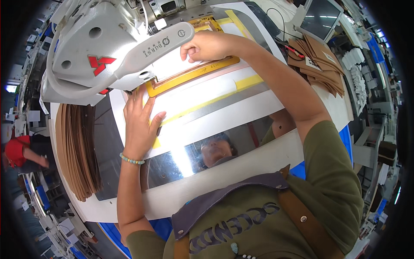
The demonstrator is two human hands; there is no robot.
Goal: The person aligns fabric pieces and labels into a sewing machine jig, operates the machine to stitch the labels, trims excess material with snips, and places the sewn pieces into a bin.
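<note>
Under the head of a white sewing machine [82, 56] lies a yellow rectangular frame [194, 76] with a brown inner edge and white material inside it. My left hand [140, 118] rests with fingers stretched out at the frame's near left corner, its fingertips partly under the machine head. Over the frame's right part, my right hand [209, 46] is closed, fingers curled down toward the white material. Whatever those fingers may pinch is hidden. A white template sheet [215, 114] with yellow tape strips [185, 113] extends from the frame toward me.
A grey lamp arm [151, 54] reaches over the frame, close to my right hand. Brown pieces stand stacked [73, 151] at the left; more brown pieces [317, 64] lie at the right beside a screen [320, 19]. A shiny metal plate [189, 162] lies nearest me. Another person [21, 151] is far left.
</note>
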